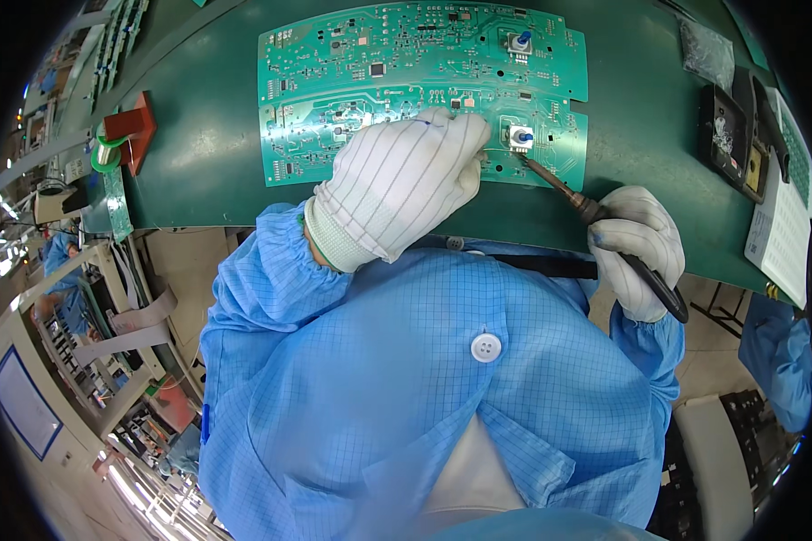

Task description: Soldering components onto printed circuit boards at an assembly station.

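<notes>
Green tabletop (206, 176), circuit boards (302, 122) spread across the upper middle.
Left hand (406, 180), fingers curled, grasp unclear, covers part of the lower one; right hand (638, 243) grips a soldering iron (592, 210); solder spool (107, 156) upper left, black tray (709, 149) upper right.

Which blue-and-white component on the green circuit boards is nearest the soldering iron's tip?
The lower blue-and-white component in the picture: the slim, dark soldering iron ends beside it, while the upper one is farther off.

Circuit boards (415, 65) are glossy; the soldering iron's shaft (555, 179) seems dull metal.
</notes>
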A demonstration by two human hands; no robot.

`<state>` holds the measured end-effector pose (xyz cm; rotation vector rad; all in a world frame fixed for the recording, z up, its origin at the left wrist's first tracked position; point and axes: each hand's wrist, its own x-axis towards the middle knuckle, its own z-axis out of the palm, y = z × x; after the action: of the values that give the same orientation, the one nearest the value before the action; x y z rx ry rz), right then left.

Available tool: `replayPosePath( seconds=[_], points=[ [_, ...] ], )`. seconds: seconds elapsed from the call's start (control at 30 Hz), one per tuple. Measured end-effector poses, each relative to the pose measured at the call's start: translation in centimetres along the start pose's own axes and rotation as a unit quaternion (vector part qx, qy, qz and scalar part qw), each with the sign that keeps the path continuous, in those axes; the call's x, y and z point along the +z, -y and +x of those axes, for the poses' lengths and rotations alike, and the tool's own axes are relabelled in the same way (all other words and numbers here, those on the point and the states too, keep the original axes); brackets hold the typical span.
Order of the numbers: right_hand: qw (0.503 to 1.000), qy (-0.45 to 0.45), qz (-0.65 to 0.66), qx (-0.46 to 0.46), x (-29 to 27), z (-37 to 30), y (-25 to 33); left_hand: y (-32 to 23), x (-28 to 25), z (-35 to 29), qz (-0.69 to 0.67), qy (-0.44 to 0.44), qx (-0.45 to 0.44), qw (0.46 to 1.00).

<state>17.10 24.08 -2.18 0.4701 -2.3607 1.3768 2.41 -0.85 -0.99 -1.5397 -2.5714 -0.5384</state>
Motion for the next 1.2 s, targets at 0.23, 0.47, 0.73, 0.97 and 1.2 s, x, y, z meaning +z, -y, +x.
replayPosePath(
  seconds=[0.23, 0.47, 0.73, 0.97, 1.2],
  points=[
    [1.0, 0.016, -0.006, 0.007, 0.05, 0.07, 0.04, 0.15, -0.02, 0.01, -0.023, 0.013, -0.001, 1.0],
    [0.999, 0.019, -0.035, -0.029, 0.45, -0.06, -0.22, 0.21, 0.15, -0.07, -0.009, 0.005, 0.005, 1.0],
    [0.998, 0.019, -0.049, -0.046, 0.46, -0.18, -0.32, 0.01, 0.11, 0.1, 0.013, 0.011, 0.01, 1.0],
    [0.998, 0.011, -0.047, -0.045, 0.65, -0.07, -0.21, -0.2, 0.04, 0.1, 0.019, 0.013, 0.01, 1.0],
    [0.998, 0.005, -0.047, -0.039, 0.74, -0.02, -0.04, -0.69, -0.24, 0.09, 0.011, 0.049, -0.028, 0.998]
  ],
)
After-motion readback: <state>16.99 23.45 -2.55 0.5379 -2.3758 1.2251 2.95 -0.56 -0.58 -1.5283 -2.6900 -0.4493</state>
